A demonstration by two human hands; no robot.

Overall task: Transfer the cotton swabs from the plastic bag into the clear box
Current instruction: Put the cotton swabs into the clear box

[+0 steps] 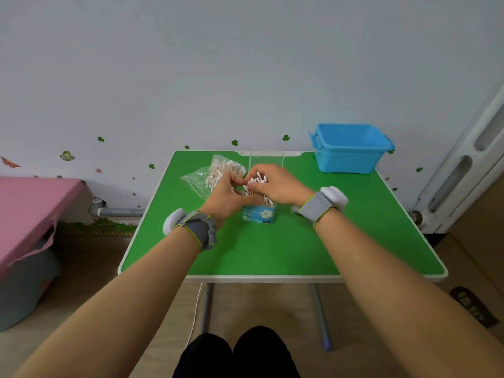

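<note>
left hand (pixel 226 192) and right hand (pixel 276 184) meet fingertip to fingertip, both pinching one bunch of cotton swabs (pixel 257 181) held upright in the clear box (pixel 266 159) on the green bench (pixel 272 246). plastic bag (pixel 197 179) with more swabs lies just left of the clear box, blue bin (pixel 350 152) well to its right.

One green desk (pixel 272 246) carries one bag (pixel 197 180), one clear box (pixel 266 157) and one blue bin (pixel 349 151). Two grips show, the left grip (pixel 226 196) and the right grip (pixel 276 184), each with one grey wristband (pixel 199 227). The swabs (pixel 221 170) form two bunches (too many to count singly), one bagged, one at the box.
</note>
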